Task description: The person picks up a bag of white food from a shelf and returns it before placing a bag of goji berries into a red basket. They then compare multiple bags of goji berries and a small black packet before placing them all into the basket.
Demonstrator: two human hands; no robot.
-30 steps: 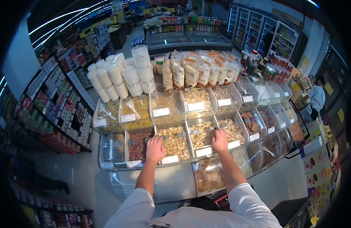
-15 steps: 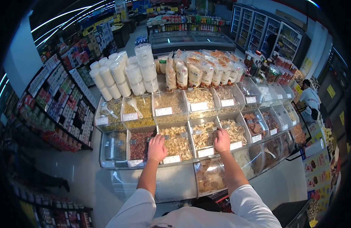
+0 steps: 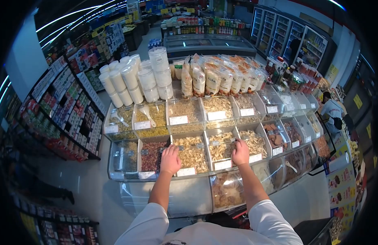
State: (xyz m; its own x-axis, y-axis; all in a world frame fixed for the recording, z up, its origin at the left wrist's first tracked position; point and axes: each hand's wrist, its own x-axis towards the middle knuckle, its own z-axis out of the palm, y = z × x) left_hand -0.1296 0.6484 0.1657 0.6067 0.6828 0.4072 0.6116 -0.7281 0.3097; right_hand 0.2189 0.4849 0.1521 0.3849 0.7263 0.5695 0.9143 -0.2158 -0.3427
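My left hand [image 3: 171, 159] lies over the divider between a bin of dark red dried pieces [image 3: 151, 157] and a bin of pale dried slices [image 3: 191, 153]. Its fingers stretch forward, fairly flat, at the clear lids. My right hand [image 3: 240, 153] rests at the divider between two more bins of pale dried slices, one [image 3: 221, 148] on its left and one [image 3: 255, 143] on its right. Its fingers are bent and close together near a dark lid fitting; what they grip, if anything, is hidden. White price cards [image 3: 223, 165] sit along the bin fronts.
Stacked white-lidded tubs [image 3: 158, 73] and filled plastic bags [image 3: 213, 77] stand behind the upper bins. White scoops [image 3: 146, 116] lie on upper lids. A person in a light top [image 3: 332, 110] is at the right. Packed shelves [image 3: 66, 106] line the left; glass-door fridges [image 3: 287, 32] stand behind.
The view has shifted very slightly, so the display sits a little further right and lower. Both hands stay at the same dividers.
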